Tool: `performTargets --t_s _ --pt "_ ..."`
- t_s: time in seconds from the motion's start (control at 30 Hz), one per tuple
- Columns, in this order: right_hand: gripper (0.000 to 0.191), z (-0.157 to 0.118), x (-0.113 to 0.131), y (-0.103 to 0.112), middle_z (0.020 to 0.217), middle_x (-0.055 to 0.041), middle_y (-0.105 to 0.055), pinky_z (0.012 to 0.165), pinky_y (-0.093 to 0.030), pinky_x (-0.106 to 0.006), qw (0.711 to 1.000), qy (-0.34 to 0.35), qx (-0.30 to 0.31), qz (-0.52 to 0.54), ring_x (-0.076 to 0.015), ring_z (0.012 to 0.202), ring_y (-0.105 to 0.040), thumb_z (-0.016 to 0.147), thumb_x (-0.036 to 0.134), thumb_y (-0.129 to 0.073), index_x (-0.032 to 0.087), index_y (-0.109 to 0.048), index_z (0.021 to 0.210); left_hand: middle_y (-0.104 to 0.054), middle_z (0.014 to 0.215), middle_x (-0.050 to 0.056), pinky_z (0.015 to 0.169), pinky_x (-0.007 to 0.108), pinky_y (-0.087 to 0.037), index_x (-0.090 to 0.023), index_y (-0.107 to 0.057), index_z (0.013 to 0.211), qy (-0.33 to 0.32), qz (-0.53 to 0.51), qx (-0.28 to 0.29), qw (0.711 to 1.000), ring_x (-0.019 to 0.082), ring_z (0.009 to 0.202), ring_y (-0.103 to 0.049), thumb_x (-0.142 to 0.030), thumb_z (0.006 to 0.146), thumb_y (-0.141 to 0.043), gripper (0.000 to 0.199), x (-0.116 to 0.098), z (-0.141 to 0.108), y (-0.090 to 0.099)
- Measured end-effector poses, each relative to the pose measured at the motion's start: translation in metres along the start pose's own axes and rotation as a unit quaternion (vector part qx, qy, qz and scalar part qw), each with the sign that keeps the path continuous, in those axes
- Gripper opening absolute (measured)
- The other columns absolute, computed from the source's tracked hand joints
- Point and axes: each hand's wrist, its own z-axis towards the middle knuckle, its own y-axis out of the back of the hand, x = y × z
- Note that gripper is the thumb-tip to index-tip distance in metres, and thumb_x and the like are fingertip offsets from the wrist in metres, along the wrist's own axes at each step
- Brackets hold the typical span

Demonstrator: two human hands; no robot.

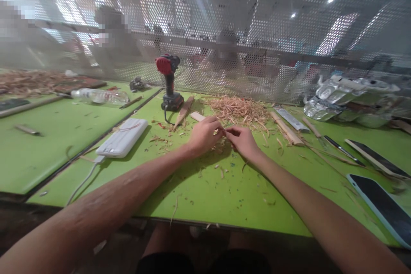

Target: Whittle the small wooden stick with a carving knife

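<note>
My left hand [204, 136] and my right hand [243, 140] meet fingertip to fingertip over the middle of the green table [205, 199]. Both have their fingers pinched together; whatever is between them is too small and too hidden to name. Just behind the left hand a pale flat strip of wood [197, 116] shows its end, and I cannot tell whether that hand touches it. Small shavings lie under and around the fingers. Beyond the hands is a heap of wood shavings [239, 110].
A red-and-black cordless drill [168, 83] stands upright at the back beside a pointed wooden piece [184, 113]. Left are a white power bank [123, 138] with cable and a plastic bottle [101, 96]. Right lie wooden strips [287, 128], a pen [343, 150], phone [380, 205] and foil-like packs [349, 96].
</note>
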Motion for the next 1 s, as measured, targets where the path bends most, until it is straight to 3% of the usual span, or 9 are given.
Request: performTargets --t_s 0.47,0.73,1.0 --pt "0.029 0.0043 -0.006 -0.0015 0.053 0.0034 -0.054 0.042 -0.035 -0.024 0.999 -0.015 0.004 0.028 -0.0108 0.045 -0.046 0.085 0.046 -0.074 0.018 -0.077 0.09 -0.069 0.088 0.006 0.068 0.028 -0.047 -0.016 -0.068 0.079 0.042 -0.028 -0.004 0.999 0.017 0.078 -0.061 -0.01 0.086 -0.065 0.01 -0.0018 0.0014 0.0019" --pt "0.045 0.0049 -0.0056 0.0022 0.054 0.0017 -0.055 0.041 -0.038 -0.026 0.999 0.006 -0.027 0.027 -0.0128 0.045 -0.048 0.08 0.064 -0.077 0.02 -0.077 0.089 -0.07 0.088 0.006 0.067 0.028 -0.05 -0.017 -0.068 0.081 0.046 -0.038 0.011 0.998 0.017 0.077 -0.063 -0.008 0.085 -0.065 0.01 0.0003 0.002 -0.0002" --pt "0.034 0.0042 -0.0057 0.0034 0.054 0.0023 -0.056 0.042 -0.036 -0.025 1.0 0.021 0.001 0.01 -0.0124 0.045 -0.047 0.087 0.053 -0.073 0.019 -0.076 0.091 -0.07 0.09 0.007 0.065 0.027 -0.048 -0.016 -0.07 0.084 0.031 -0.019 0.045 0.998 0.016 0.074 -0.062 -0.015 0.091 -0.064 0.01 -0.0028 0.003 0.0053"
